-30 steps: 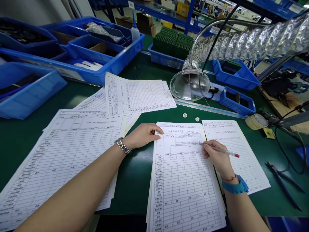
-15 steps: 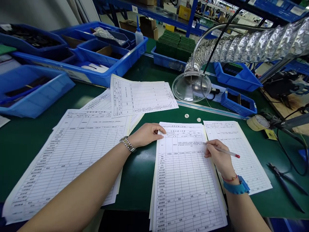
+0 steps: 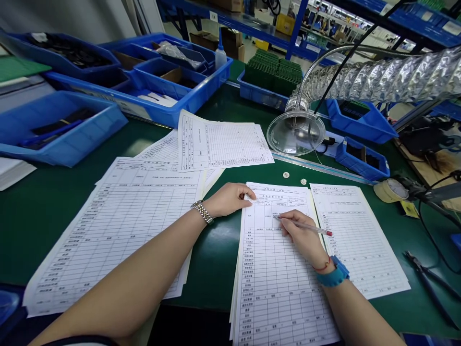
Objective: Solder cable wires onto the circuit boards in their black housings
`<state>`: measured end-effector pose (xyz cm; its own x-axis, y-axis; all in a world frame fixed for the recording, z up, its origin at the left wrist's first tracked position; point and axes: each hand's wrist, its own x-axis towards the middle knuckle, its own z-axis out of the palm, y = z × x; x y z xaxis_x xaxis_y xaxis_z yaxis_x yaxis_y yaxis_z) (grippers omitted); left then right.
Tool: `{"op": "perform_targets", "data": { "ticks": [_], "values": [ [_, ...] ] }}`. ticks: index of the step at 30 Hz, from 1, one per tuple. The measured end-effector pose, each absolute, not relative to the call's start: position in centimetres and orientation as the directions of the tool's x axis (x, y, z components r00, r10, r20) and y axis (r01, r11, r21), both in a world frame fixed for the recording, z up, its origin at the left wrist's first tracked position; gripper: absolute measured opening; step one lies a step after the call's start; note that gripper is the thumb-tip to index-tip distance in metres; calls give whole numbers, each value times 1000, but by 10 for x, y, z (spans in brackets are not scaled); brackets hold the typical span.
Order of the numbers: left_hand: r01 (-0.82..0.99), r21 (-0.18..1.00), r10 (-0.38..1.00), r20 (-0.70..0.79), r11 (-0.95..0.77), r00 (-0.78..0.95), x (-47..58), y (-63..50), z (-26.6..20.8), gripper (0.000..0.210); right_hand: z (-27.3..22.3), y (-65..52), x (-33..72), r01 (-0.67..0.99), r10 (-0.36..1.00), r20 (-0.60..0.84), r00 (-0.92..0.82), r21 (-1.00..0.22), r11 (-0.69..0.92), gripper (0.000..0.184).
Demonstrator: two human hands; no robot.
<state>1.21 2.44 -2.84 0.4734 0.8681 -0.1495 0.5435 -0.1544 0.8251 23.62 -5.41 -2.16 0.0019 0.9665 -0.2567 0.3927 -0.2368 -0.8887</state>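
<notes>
A stack of printed paper forms (image 3: 277, 278) lies in front of me on the green table. My left hand (image 3: 232, 198), wearing a metal watch (image 3: 202, 211), grips the stack's upper left edge between curled fingers and thumb. In my right hand (image 3: 300, 235) is a ballpoint pen (image 3: 306, 226) with a red end, its tip on the text box near the top of the form. A blue band (image 3: 333, 273) and a thin red cord circle that wrist. Other forms (image 3: 360, 240) lie to the right, and a larger spread of forms (image 3: 126, 216) lies left, partly under my left forearm.
Diagonal cutters (image 3: 428, 283) lie at the right. Behind the papers stand a clear round hood (image 3: 296, 134) on a foil duct (image 3: 370, 77), blue bins (image 3: 201, 93) and a bin of green boards (image 3: 273, 72). Two small round pieces (image 3: 286, 175) sit near the metal strip.
My right hand has moved left across the form with the pen, from the right side of the text box to its left part. My left hand stays on the edge. The view has shifted slightly.
</notes>
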Motion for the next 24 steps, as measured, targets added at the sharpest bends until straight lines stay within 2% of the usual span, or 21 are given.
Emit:
{"op": "perform_targets", "data": {
  "ticks": [7, 18, 24],
  "values": [
    [541, 827, 868, -151, -151, 474, 12, 24, -28, 18, -22, -51, 235, 431, 971, -239, -14, -878, -210, 16],
    [529, 833, 863, -142, -160, 484, 10, 25, -31, 19, -17, -52, 248, 429, 958, -286, 32, -862, -272, 14],
    [528, 837, 857, -159, -147, 490, 10, 25, -30, 20, -12, -54, 249, 345, 939, -340, 62, -875, -339, 17]
  ]
}}
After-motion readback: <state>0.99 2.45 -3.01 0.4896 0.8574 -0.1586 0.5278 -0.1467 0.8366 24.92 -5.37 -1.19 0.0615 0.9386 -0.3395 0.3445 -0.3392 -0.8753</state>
